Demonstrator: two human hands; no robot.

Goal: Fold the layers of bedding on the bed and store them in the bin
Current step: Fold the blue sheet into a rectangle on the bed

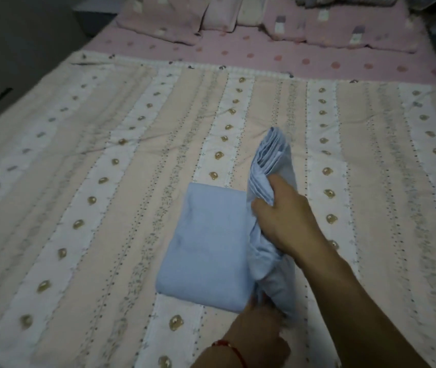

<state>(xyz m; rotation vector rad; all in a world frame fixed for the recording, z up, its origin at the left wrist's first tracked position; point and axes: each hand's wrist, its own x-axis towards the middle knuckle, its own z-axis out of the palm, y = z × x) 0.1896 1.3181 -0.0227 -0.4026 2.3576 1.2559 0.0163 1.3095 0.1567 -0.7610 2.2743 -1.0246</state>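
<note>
Stretching across nearly the whole view, the bed (317, 53) is wearing a pink dotted sheet at its far end, where pink patterned pillows (339, 25) are lying side by side against the head. Covering the rest of it, a striped quilt (105, 160) in peach and white bands with small golden bear prints is lying spread flat, its upper edge sitting just below the bare strip of pink sheet. You are working on a light blue sheet (206, 243) that is resting on the quilt near the middle, toward your side of the bed; its left half is lying flat as a neat folded rectangle, while its right half is being raised in a bunch of stacked layers standing up from the quilt. Your right hand (286, 216) is reaching in from the lower right, with its grip closed tight around those raised blue layers about halfway along the lifted edge. Your left hand (262, 325) is sitting at the near corner of the blue sheet, its fingers pinched on the fabric where the lifted part meets the flat part. You are wearing a thin red bracelet (234, 350) on that left wrist.
</note>
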